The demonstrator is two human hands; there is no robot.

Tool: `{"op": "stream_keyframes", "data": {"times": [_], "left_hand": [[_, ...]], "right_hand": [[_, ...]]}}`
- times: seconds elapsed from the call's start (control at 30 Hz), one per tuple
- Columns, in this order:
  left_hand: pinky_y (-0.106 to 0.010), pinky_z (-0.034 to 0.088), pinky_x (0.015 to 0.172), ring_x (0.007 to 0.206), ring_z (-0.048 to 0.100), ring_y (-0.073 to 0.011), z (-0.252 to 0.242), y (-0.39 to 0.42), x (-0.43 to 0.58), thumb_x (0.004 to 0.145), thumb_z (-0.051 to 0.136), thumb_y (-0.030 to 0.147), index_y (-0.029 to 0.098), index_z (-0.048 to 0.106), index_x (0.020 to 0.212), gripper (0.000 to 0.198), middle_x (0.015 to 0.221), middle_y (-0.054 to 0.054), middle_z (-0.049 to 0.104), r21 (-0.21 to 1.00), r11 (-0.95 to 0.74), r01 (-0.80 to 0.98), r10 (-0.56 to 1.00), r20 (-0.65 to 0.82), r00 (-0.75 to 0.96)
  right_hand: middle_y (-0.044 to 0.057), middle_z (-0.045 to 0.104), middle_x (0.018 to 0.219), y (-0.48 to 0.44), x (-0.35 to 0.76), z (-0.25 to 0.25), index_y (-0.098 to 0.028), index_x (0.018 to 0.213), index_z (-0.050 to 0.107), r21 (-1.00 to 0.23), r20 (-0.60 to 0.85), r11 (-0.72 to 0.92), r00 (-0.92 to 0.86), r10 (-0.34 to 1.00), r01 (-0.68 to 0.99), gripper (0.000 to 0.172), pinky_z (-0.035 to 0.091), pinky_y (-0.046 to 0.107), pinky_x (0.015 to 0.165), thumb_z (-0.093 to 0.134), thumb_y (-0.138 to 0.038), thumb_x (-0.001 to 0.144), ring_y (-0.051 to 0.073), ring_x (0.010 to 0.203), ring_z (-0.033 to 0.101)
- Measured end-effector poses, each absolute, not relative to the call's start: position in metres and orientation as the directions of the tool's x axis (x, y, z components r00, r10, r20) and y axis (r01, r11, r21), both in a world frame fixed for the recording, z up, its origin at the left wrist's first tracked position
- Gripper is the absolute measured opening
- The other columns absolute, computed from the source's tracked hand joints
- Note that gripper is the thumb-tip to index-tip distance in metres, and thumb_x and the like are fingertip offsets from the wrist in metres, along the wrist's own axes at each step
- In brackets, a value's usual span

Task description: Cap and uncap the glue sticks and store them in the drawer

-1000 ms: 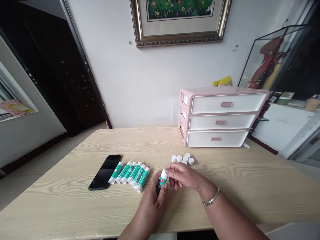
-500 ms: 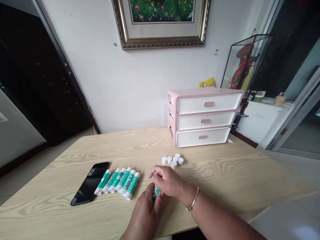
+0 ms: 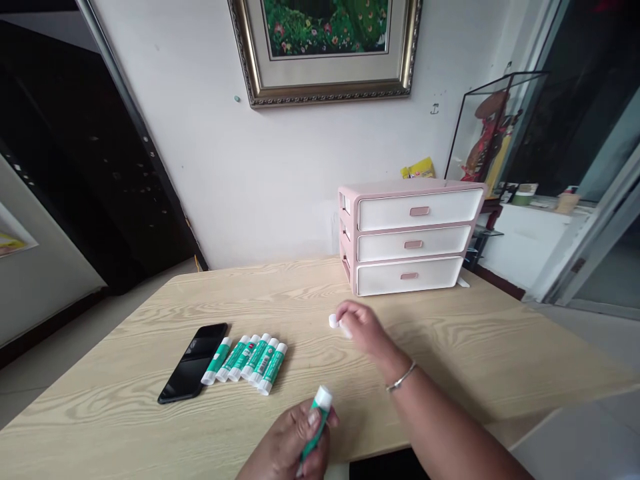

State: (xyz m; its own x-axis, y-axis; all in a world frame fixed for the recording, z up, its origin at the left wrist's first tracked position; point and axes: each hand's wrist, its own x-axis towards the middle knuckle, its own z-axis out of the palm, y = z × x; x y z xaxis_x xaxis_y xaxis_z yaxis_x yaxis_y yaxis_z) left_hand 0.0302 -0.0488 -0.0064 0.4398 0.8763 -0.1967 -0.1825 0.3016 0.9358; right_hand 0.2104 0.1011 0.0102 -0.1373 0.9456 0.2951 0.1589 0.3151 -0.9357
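Note:
My left hand is closed round a green and white glue stick near the table's front edge, its white end pointing up. My right hand has reached forward to the small group of white caps in front of the drawer unit. Its fingers cover most of the caps, and motion blurs them, so I cannot see whether they hold one. A row of several more glue sticks lies to the left, beside a black phone.
A pink and white unit of three shut drawers stands at the back of the wooden table. A framed picture hangs on the wall. A glass case stands at the right.
My right hand left the glue stick and moved forward to the white caps. My left hand drew back toward me with the stick. The camera shifted slightly.

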Motion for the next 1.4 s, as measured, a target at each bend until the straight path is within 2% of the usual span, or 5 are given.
{"op": "stream_keyframes", "data": {"times": [0.13, 0.3, 0.5, 0.8, 1.4], "left_hand": [[-0.019, 0.034, 0.050, 0.053, 0.045, -0.0094, -0.003, -0.048, 0.019, 0.088, 0.056, 0.068, 0.018, 0.061, 0.111, 0.055, 0.064, 0.004, 0.054, 0.984, 0.129, 0.121, 0.958, -0.156, 0.242], [-0.031, 0.049, 0.091, 0.111, 0.064, -0.0262, -0.012, -0.025, 0.006, 0.096, 0.047, 0.054, 0.019, 0.062, 0.121, 0.046, 0.117, -0.011, 0.071, 0.822, -0.084, 0.563, 0.993, 0.117, -0.022], [-0.035, 0.052, 0.092, 0.117, 0.067, -0.0268, -0.027, -0.017, 0.013, 0.099, 0.042, 0.030, 0.020, 0.051, 0.141, 0.044, 0.143, -0.014, 0.060, 0.455, 0.006, 0.890, 0.989, 0.130, -0.073], [-0.036, 0.056, 0.085, 0.111, 0.070, -0.0269, -0.031, -0.020, 0.020, 0.100, 0.042, 0.030, 0.019, 0.055, 0.139, 0.042, 0.139, -0.014, 0.063, 0.280, 0.000, 0.960, 0.978, 0.201, -0.059], [-0.039, 0.047, 0.083, 0.095, 0.065, -0.0284, -0.013, -0.003, 0.004, 0.096, 0.053, 0.030, 0.023, 0.070, 0.097, 0.018, 0.096, -0.009, 0.070, 0.067, -0.033, 0.997, 0.931, 0.364, 0.007]], "right_hand": [[-0.002, 0.056, 0.062, 0.126, 0.242, 0.017, -0.021, 0.090, 0.067, -0.913, 0.321, 0.202, 0.319, 0.892, 0.355, 0.029, 0.036, 0.026, 0.055, 0.045, -0.040, 0.086, 0.018, 0.060, 0.049], [0.005, 0.070, 0.088, 0.130, 0.260, 0.019, -0.024, 0.112, 0.062, -0.763, 0.309, 0.008, 0.355, 0.883, 0.646, 0.037, 0.042, 0.029, 0.071, 0.046, -0.050, 0.091, 0.023, 0.083, 0.063], [0.013, 0.071, 0.111, 0.126, 0.272, 0.025, -0.021, 0.115, 0.065, -0.526, 0.161, -0.187, 0.313, 0.936, 0.830, 0.031, 0.044, 0.031, 0.078, 0.055, -0.036, 0.089, 0.027, 0.102, 0.065], [0.013, 0.069, 0.128, 0.139, 0.273, 0.005, -0.016, 0.127, 0.066, -0.481, 0.066, -0.148, 0.205, 0.977, 0.864, 0.045, 0.044, 0.027, 0.088, 0.050, -0.013, 0.085, 0.024, 0.116, 0.064], [0.014, 0.072, 0.114, 0.134, 0.262, 0.012, -0.018, 0.119, 0.069, -0.555, 0.144, -0.132, 0.251, 0.957, 0.822, 0.041, 0.045, 0.032, 0.081, 0.047, -0.032, 0.087, 0.027, 0.103, 0.066]]}}
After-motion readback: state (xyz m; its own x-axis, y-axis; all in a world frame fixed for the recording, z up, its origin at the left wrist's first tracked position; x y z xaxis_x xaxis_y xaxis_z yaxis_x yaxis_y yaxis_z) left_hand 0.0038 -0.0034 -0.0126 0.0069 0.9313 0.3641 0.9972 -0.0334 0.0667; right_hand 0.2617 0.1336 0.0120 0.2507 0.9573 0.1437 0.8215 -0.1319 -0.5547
